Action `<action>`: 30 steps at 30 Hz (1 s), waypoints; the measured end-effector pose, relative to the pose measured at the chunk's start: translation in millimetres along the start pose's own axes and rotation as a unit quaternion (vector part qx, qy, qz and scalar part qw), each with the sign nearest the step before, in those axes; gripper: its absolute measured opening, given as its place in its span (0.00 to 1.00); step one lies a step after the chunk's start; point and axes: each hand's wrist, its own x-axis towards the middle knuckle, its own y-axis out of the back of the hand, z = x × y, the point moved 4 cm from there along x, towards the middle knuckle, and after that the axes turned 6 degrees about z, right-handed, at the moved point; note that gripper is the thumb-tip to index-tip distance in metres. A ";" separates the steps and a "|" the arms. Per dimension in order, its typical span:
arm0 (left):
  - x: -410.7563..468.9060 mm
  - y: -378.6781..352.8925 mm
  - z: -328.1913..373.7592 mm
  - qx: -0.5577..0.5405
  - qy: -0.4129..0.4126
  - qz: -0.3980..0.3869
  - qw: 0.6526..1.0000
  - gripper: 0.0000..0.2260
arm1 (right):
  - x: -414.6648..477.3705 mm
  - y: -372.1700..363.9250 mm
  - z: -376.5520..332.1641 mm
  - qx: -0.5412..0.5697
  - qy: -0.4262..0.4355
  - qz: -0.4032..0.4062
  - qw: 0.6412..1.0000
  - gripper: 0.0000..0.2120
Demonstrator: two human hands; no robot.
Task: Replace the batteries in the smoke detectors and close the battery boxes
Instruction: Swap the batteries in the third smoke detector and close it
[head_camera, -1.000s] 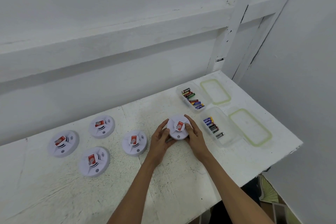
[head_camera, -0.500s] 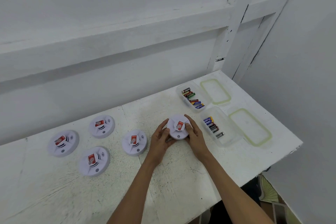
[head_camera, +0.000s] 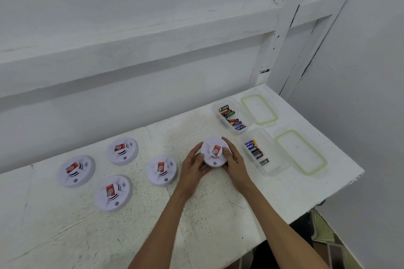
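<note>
We see the held smoke detector (head_camera: 213,152), white and round with a red label on its raised centre, gripped from both sides toward the right half of the white table (head_camera: 65,236): the left hand (head_camera: 193,168) curls its fingers against the left rim, and the right hand (head_camera: 235,160) wraps the right rim with the thumb lying on top beside the label. Whether the detector's underside touches the tabletop we cannot tell, since the palms cover its lower edge. Just left of it lies a second detector (head_camera: 161,170), and three more, the rear one (head_camera: 122,150), the far-left one (head_camera: 75,171) and the front one (head_camera: 113,192), sit face up toward the left end, each apart from the others. Just beside the right hand, near the right edge, stands an open clear battery box (head_camera: 274,167) holding several batteries (head_camera: 254,152); behind it, toward the far right corner, a second clear box (head_camera: 240,132) holds mixed coloured batteries (head_camera: 231,117). A green-rimmed lid (head_camera: 300,152) lies by the nearer box and another lid (head_camera: 259,109) by the farther one. The battery labels are too small to read fully, and both forearms are cut off by the lower frame edge.
</note>
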 end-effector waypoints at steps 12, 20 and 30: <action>-1.0 0.2 0.5 0.013 0.004 0.008 1.000 0.18 | -0.8 0.0 0.0 0.008 -0.002 0.000 1.000 0.19; -1.0 0.4 0.1 0.015 0.005 0.006 1.000 0.17 | 0.8 -1.6 1.2 0.007 0.002 -0.006 1.000 0.19; 15.2 4.1 28.3 -0.012 0.014 0.064 0.998 0.16 | 26.0 -23.3 -11.1 0.012 -0.082 0.053 0.995 0.15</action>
